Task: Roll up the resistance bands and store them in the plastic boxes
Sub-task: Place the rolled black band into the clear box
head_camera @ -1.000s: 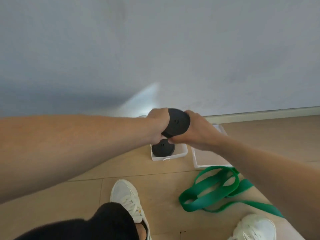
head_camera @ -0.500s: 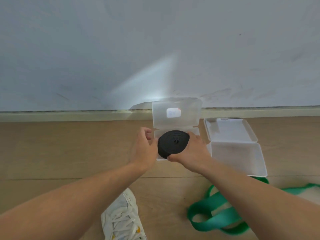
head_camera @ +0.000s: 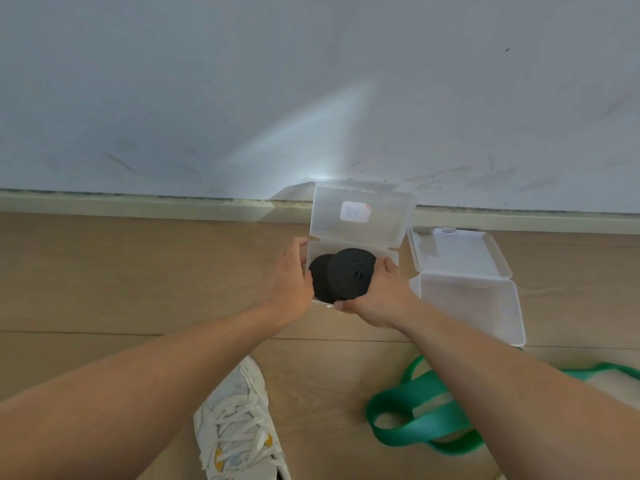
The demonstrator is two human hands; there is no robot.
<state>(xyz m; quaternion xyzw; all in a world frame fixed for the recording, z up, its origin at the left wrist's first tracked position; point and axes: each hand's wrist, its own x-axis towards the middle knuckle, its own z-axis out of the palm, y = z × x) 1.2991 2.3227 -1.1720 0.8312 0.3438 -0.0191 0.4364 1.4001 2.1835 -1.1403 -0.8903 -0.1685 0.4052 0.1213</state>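
Note:
My right hand (head_camera: pixel 379 296) grips a rolled black resistance band (head_camera: pixel 351 274) and holds it tilted over the left plastic box (head_camera: pixel 393 257), whose lid stands open against the wall. A second black roll (head_camera: pixel 318 275) lies in that box, partly hidden behind the held one. My left hand (head_camera: pixel 290 277) rests at the box's left side, fingers curved along its edge beside the rolls. A second plastic box (head_camera: pixel 467 303) lies open to the right with nothing visible in it. An unrolled green band (head_camera: pixel 415 415) lies on the floor near my right forearm.
The boxes sit on a wooden floor (head_camera: pixel 138 271) close to a grey wall and skirting board (head_camera: pixel 138 204). My white shoe (head_camera: pixel 239 424) is at the bottom centre.
The held black roll has gone down and forward from above the box into its opening. My left hand has slid to the box's left edge. The view has tilted up slightly.

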